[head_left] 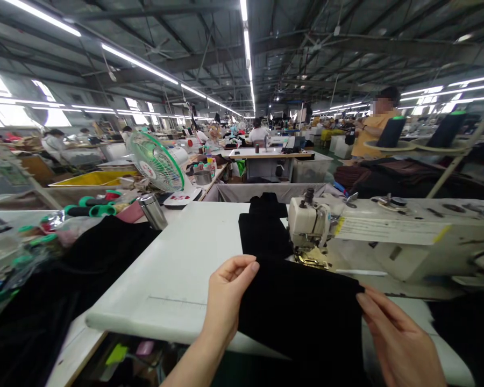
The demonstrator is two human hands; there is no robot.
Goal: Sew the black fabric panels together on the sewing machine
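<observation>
Between my two hands a black cloth piece (306, 317) is stretched and hangs down over the front edge of the white table (185, 252). My left hand (229, 293) pinches its upper left corner between thumb and fingers. At the upper right corner, my right hand (399, 336) grips the cloth the same way. Just behind, more black cloth (264, 234) lies on the table, left of the sewing machine's head (306, 220). Whether it is joined to the held piece cannot be made out.
A green-rimmed fan (157, 161) and a metal flask (152, 210) stand at the table's left. Black fabric (100, 258) and thread spools lie further left. Thread cones (391, 131) stand above the machine. A person in yellow (371, 134) stands behind at the right.
</observation>
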